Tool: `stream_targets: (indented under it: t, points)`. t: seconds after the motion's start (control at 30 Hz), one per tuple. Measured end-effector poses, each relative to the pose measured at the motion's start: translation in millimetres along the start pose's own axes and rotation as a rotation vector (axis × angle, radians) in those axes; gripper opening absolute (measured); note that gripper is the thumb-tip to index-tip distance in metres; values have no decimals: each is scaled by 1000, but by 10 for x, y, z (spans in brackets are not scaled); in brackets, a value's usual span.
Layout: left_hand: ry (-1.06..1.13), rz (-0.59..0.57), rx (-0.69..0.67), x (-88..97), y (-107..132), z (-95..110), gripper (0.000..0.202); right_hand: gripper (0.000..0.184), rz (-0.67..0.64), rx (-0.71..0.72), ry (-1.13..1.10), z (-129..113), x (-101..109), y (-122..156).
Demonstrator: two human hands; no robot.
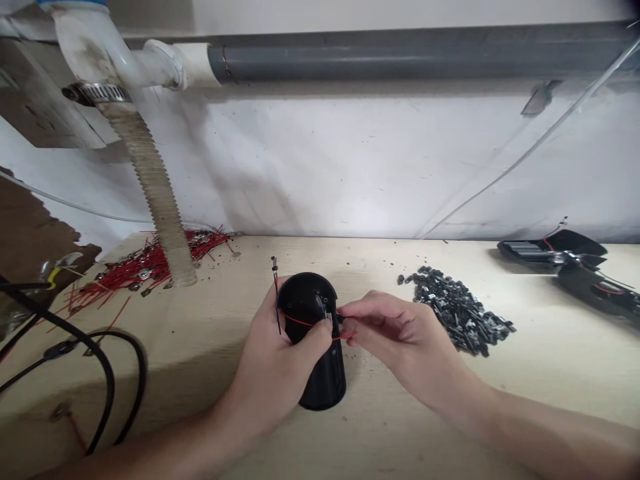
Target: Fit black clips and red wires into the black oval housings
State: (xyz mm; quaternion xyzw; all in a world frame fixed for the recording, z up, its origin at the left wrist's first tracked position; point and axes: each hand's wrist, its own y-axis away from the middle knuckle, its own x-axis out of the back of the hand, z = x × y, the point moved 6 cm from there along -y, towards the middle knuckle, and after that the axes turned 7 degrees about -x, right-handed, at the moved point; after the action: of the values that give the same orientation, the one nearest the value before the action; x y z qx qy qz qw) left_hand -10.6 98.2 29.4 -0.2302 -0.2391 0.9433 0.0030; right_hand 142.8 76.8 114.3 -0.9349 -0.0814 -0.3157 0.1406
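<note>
My left hand (280, 373) is wrapped round a black plastic cylinder housing (320, 373) held at the middle of the wooden bench, thumb pressing near its open top. A thin red wire (300, 321) runs across that top, and another wire end sticks up behind the housing. My right hand (395, 333) pinches the red wire at the housing's right rim, fingers closed together.
A heap of small black parts (460, 310) lies right of my hands. Red wires (145, 263) pile at the back left beside a ribbed hose (160, 193). Black cables (100, 360) loop at the left. More black housings (575, 267) lie at the far right.
</note>
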Motion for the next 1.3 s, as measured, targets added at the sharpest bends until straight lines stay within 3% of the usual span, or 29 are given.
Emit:
stream_targets:
  t: [0.23, 0.37, 0.5, 0.73, 1.17, 1.3]
  points:
    - [-24, -5, 18, 13, 9, -17, 15, 21, -19, 57, 144, -4, -13, 11]
    - [44, 1, 88, 25, 22, -61, 25, 23, -25, -65, 9, 10, 28, -22]
    - [67, -26, 58, -6, 31, -27, 24, 27, -45, -196, -154, 30, 31, -30]
    - [87, -43, 61, -47, 42, 31, 26, 16, -84, -199, -167, -33, -46, 8]
    - [41, -42, 29, -44, 17, 50, 24, 25, -83, -305, -325, 31, -82, 40]
    - [7, -42, 20, -43, 7, 69, 24, 19, -87, -322, -295, 25, -76, 45]
